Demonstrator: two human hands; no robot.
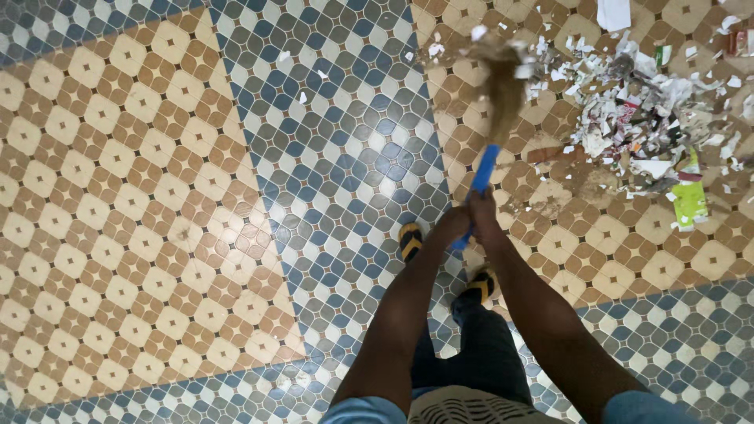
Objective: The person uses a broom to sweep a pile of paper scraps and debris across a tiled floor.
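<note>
I look straight down at a patterned tile floor. My left hand and my right hand both grip the blue handle of a soft broom. Its tan bristles are blurred in motion ahead of me, near scattered scraps. A heap of torn paper and litter lies to the right of the bristles on the brown tiles. My feet in yellow and black sandals stand just below my hands.
A green packet lies at the lower right edge of the litter heap. A white sheet sits at the top edge. Small white scraps dot the blue tile band.
</note>
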